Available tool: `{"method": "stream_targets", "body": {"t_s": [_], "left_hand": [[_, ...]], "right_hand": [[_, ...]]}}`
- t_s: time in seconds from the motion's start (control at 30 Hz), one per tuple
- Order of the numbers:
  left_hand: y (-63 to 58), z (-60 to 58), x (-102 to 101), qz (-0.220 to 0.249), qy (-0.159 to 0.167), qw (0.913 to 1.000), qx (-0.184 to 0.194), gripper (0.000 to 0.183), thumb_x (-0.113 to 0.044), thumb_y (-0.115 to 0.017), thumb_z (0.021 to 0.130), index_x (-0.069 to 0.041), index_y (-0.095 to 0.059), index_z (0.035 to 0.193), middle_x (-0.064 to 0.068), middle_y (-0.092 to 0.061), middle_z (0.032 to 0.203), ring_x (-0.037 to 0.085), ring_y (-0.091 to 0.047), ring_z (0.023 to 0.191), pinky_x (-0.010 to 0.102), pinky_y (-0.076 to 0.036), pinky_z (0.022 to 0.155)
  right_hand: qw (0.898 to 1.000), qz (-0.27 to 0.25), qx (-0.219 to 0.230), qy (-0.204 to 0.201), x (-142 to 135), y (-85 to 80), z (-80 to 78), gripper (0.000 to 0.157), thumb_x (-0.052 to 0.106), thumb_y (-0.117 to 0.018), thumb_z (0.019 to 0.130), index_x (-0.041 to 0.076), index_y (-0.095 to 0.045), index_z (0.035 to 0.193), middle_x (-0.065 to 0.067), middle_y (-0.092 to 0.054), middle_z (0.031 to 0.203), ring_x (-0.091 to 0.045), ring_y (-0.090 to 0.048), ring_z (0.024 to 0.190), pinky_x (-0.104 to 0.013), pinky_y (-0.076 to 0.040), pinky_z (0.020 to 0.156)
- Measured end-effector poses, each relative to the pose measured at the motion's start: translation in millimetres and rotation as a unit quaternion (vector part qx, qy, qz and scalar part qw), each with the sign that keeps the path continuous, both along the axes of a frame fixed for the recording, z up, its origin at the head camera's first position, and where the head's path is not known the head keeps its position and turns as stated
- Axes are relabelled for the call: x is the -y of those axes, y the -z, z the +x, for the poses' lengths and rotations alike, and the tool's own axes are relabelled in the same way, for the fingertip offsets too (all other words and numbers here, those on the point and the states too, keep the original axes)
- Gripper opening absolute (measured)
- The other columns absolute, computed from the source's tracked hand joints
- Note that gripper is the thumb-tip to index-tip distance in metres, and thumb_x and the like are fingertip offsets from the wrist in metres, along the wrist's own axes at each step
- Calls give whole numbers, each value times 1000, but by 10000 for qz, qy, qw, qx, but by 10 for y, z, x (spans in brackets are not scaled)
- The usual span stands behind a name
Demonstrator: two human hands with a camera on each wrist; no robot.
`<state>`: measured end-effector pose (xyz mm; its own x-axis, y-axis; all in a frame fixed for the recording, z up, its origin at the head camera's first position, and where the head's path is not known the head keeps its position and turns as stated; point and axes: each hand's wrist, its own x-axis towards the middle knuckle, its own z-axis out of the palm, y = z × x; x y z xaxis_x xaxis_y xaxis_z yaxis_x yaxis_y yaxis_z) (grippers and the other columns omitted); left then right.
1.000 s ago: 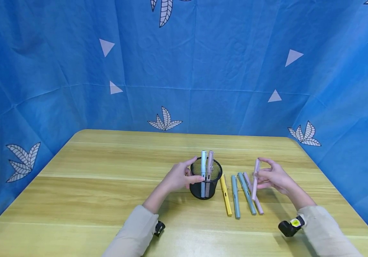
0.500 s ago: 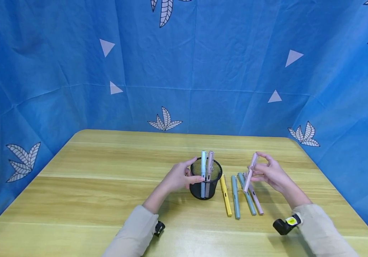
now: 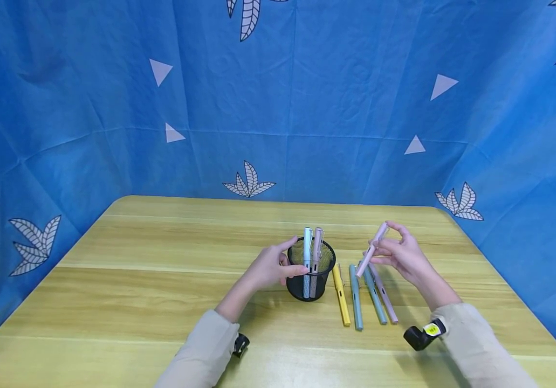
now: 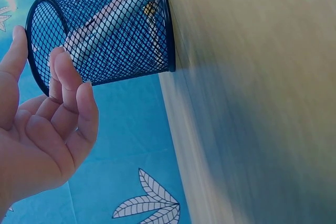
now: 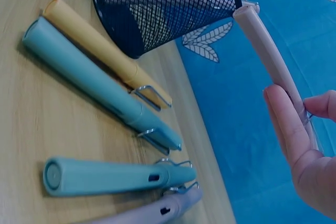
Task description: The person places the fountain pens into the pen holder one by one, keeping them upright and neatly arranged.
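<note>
A black mesh pen holder (image 3: 323, 281) stands upright on the table, with a light blue pen (image 3: 307, 250) and a mauve pen (image 3: 316, 250) in it. My left hand (image 3: 274, 267) holds its rim from the left, thumb and fingers spread around the mesh. Off to the right, my right hand (image 3: 404, 257) pinches a pale pink pen (image 5: 268, 45) near its clip end. That pen is tilted in the air, its lower end toward the holder. Below it lie a yellow pen (image 3: 341, 296), two teal pens (image 3: 356, 299) and a lilac pen (image 3: 386, 303).
The loose pens lie roughly side by side on the wooden table (image 3: 137, 280), just right of the holder. A blue patterned curtain (image 3: 229, 97) hangs behind the table's far edge. A small black camera (image 3: 420, 337) is strapped at the right wrist.
My right hand has moved left and slightly away from me, carrying the pink pen, which has tilted further with its lower end leftward. My left hand and the pen holder stay put.
</note>
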<state>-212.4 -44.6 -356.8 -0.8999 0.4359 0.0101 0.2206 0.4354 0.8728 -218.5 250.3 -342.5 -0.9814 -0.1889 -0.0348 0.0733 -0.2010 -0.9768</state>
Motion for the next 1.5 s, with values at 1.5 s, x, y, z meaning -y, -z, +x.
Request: {"method": "stream_targets", "body": {"t_s": [1.5], "left_hand": [[-22, 21, 2, 11, 6, 10000, 17, 79, -33, -70, 77, -14, -28, 141, 8, -51, 54, 40, -56, 55, 29, -45, 53]], "right_hand": [[9953, -595, -507, 576, 526, -157, -77, 69, -13, -45, 86, 7, -4, 138, -10, -60, 78, -24, -65, 70, -34, -51, 65]]}}
